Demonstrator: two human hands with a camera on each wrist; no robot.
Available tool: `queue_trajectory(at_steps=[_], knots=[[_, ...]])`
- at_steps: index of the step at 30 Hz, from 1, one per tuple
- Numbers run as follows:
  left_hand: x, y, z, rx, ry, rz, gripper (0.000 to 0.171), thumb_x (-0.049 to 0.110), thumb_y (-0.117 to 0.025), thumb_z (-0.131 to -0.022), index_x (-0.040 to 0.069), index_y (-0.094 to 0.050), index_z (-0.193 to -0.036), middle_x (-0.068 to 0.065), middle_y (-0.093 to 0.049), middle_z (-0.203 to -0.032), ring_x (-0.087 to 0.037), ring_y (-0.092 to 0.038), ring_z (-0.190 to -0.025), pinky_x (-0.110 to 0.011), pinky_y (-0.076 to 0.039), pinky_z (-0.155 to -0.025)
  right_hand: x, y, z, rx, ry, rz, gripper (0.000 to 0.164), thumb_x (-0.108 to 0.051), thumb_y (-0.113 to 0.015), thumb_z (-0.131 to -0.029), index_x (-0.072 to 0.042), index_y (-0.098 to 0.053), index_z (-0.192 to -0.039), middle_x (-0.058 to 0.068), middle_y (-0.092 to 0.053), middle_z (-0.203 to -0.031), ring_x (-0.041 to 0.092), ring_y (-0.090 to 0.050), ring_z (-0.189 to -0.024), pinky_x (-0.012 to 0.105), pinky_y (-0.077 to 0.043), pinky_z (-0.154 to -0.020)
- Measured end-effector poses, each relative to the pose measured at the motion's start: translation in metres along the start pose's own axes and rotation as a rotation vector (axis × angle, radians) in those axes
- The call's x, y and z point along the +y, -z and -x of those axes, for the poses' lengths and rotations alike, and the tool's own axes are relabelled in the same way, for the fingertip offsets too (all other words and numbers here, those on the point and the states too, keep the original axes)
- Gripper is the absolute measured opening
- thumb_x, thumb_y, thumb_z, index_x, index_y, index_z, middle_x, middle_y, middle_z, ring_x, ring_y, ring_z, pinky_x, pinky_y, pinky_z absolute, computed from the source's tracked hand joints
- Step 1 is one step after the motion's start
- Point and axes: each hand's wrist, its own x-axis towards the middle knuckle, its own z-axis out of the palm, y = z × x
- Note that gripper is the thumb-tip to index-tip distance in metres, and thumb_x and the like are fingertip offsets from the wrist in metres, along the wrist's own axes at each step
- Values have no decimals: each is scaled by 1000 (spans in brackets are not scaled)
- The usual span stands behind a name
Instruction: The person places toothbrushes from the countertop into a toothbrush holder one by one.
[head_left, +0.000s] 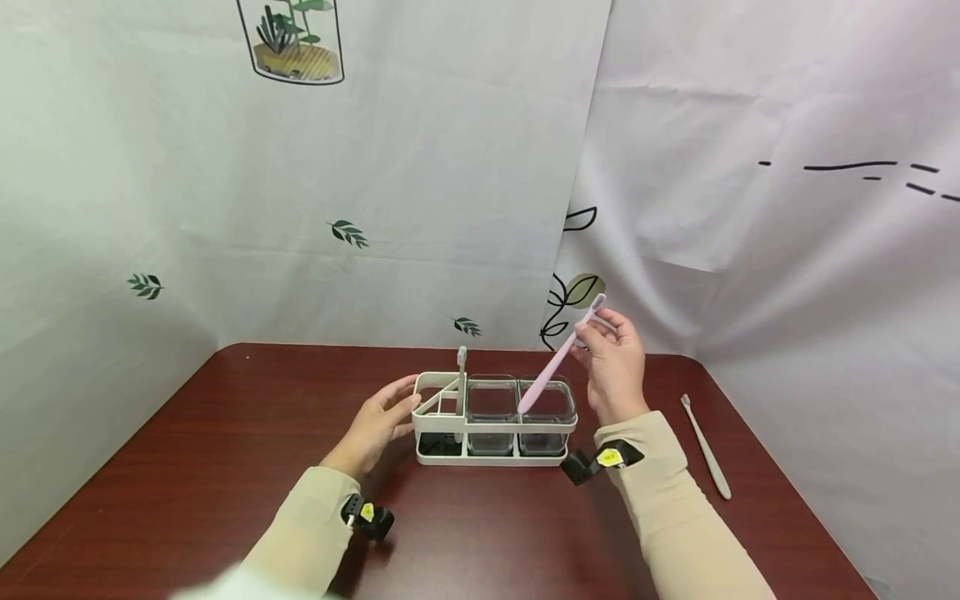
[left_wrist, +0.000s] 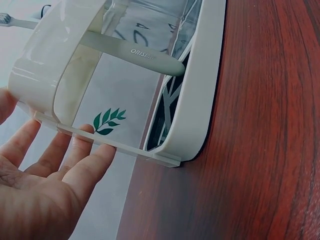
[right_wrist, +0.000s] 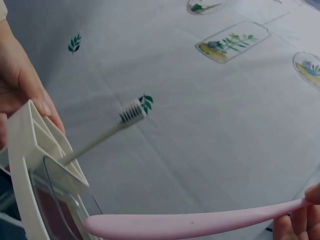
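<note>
Grey toothbrush (head_left: 462, 363) is already standing in the off-white plastic rack (head_left: 442, 422), relaxed left grip (head_left: 378, 422) is touching it, right grip (head_left: 616, 367) is pinching the pink toothbrush (head_left: 553, 365), pale toothbrush (head_left: 707, 450) is probably waiting on the brown table (head_left: 217, 475).

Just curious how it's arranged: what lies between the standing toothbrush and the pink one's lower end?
In the head view, the left clear cup, seated in the white rack, lies there.

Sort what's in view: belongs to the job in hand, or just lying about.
Part of the job:
pink toothbrush, held by the right hand
white holder, touched by the left hand
grey toothbrush standing in it
clear cups in it

Apparently just lying about:
loose toothbrush on the table, untouched, though possibly needed
</note>
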Motion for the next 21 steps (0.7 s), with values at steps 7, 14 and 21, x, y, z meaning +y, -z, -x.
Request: queue_trajectory(at_steps=[7, 14, 21], knots=[[2, -1, 1, 11, 14, -9, 49, 18, -53, -100, 6, -38, -146, -22, -39, -147, -34, -50, -124, -47, -47, -98, 5, -18, 9, -16, 10, -39, 28, 12, -59, -87, -10, -52, -104, -1, -57, -83, 8, -59, -69, 19, -52, -56], [3, -1, 1, 20, 12, -9, 48, 19, -53, -100, 7, -40, -145, -21, -39, -147, -32, -51, -123, -46, -48, -97, 12, -31, 17, -42, 20, -83, 29, 14, -59, -86, -10, -53, -100, 1, -56, -81, 9, -58, -67, 20, -53, -55], [1, -1, -1, 20, 8, 7, 48, 17, -53, -100, 5, -40, -145, -22, -40, -145, -30, -53, -120, -45, -49, -95, 21, -41, 26, -72, 37, -101, 28, 14, -60, -86, -9, -54, -101, 2, -56, -84, 9, -58, -70, 22, -55, -58]])
